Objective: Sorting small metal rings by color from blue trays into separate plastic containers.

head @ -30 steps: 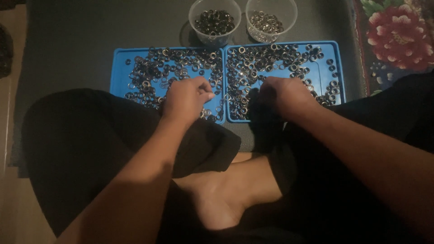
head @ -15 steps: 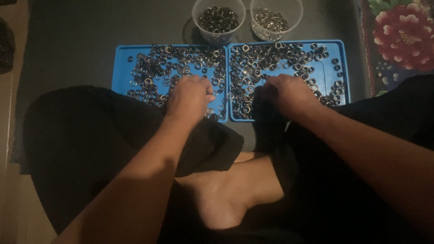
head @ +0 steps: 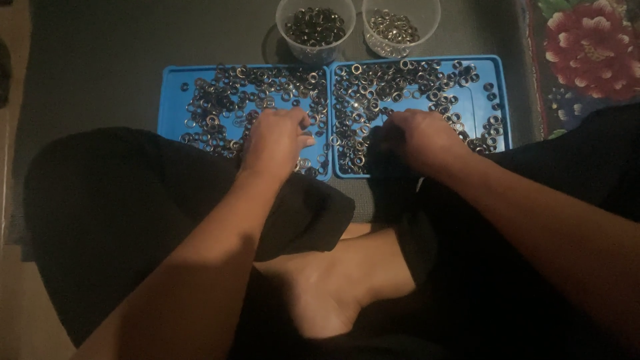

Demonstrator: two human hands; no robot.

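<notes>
Both hands have shifted slightly. Left hand (head: 277,140) rests fingers curled on metal rings (head: 220,107) in the left blue tray (head: 170,100); right hand (head: 417,137) likewise (grips indiscernible). Two clear cups (head: 315,30) at 12 o'clock.

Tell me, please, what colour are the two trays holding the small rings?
Bright blue, both trays, seen in the head view.
</notes>
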